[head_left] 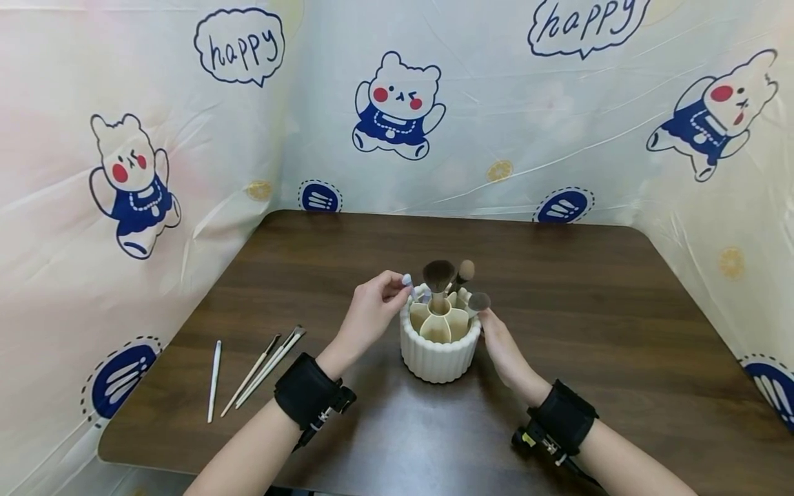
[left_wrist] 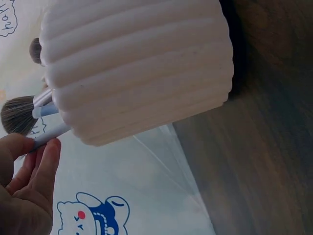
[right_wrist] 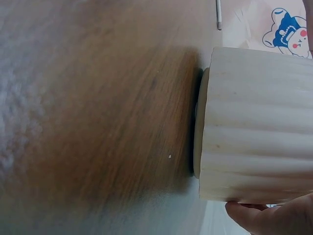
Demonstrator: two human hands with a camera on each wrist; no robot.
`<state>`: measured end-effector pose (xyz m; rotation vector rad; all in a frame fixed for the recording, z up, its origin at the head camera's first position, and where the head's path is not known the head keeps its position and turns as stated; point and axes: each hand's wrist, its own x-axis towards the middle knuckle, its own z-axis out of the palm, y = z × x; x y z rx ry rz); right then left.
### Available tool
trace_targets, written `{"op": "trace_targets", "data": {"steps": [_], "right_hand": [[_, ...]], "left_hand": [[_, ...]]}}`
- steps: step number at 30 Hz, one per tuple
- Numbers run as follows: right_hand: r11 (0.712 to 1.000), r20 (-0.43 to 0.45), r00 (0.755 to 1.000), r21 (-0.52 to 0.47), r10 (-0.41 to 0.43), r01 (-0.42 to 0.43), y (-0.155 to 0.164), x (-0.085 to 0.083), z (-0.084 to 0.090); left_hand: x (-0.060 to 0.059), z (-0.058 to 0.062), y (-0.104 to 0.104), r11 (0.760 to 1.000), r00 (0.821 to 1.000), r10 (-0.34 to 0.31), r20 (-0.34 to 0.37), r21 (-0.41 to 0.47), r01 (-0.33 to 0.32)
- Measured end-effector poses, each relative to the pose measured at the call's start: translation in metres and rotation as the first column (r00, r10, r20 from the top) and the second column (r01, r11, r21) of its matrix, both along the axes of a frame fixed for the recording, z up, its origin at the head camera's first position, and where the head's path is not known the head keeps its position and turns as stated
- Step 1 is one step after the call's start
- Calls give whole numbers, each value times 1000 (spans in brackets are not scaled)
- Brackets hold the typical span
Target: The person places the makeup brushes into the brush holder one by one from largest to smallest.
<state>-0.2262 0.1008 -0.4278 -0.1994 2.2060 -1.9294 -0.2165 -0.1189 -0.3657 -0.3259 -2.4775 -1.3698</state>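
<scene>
A white ribbed brush holder (head_left: 439,358) with petal-shaped compartments stands upright on the table. My left hand (head_left: 372,310) is at its left rim, pinching a slim pale blue-grey stick (left_wrist: 53,134) between thumb and fingers. The stick's lower end reaches behind the holder's rim in the left wrist view. Against the holder's right side rests my right hand (head_left: 509,348), with fingertips (right_wrist: 238,211) at the ribbed wall. A large fluffy makeup brush (head_left: 438,275), a brown rounded brush (head_left: 466,270) and a grey-tipped brush (head_left: 479,302) stand in the holder.
To the left on the dark wooden table (head_left: 589,296) lie a white stick (head_left: 214,381) and several thin brushes (head_left: 269,368) side by side. A printed cloth (head_left: 397,186) hangs behind the table and along both sides.
</scene>
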Motion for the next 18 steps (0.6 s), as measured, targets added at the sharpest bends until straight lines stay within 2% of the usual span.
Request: {"op": "trace_targets", "data": {"steps": [4,11,18], "right_hand": [[1000,-7,1000,2,-5,5,0,0,0],[1000,-15,1000,22,-9,10,-1,0,0],[999,-13,1000,46,-24,24,-2,0,0]], "left_hand": [[-2,-4,1,999,999,-31,36,-40,32],[-5,-9,1,992,997,-65,29,-103,67],[-5,-10,0,982,999,-45,14,-183,47]]}}
